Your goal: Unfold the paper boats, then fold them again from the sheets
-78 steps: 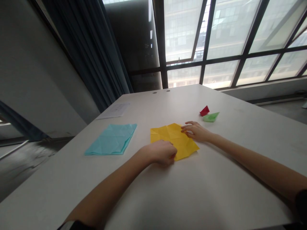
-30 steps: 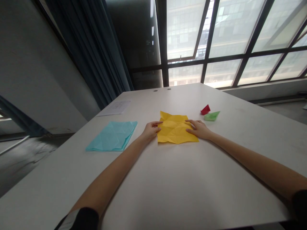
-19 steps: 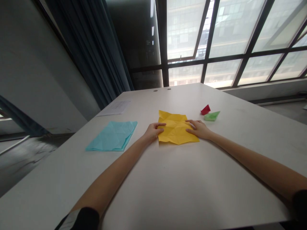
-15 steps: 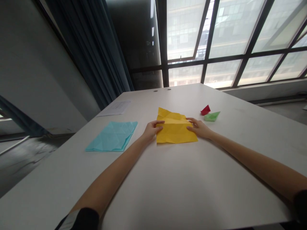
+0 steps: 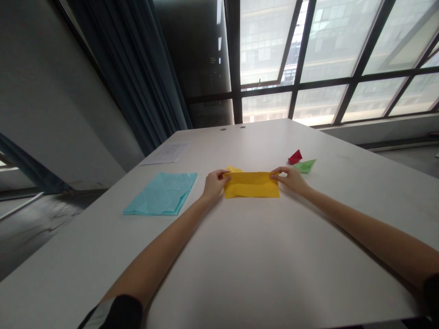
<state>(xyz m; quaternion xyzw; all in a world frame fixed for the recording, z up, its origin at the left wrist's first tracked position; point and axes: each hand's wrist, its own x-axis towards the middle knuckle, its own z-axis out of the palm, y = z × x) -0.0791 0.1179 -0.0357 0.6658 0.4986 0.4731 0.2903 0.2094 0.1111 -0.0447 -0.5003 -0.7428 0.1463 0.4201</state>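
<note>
A yellow sheet of paper (image 5: 252, 185) is between my hands, bent along a level crease at its top edge. Its front part hangs toward me as a wide strip, and a bit of the far part shows behind the upper left. My left hand (image 5: 215, 183) pinches the left end of the crease between thumb and fingers. At the right end, my right hand (image 5: 291, 179) pinches the crease the same way. Just beyond my right hand lie a green folded paper piece (image 5: 305, 166) and a red folded paper piece (image 5: 295, 157).
Left of my hands lies a folded light-blue sheet (image 5: 161, 194). A white printed sheet (image 5: 165, 153) rests farther back near the left edge of the white table (image 5: 247, 265). A dark curtain (image 5: 137, 73) and windows (image 5: 264, 50) stand behind the table.
The yellow paper has gone from mostly spread out to bent over at the crease, now showing a narrower strip. My fingers have shifted to pinch the crease's two ends.
</note>
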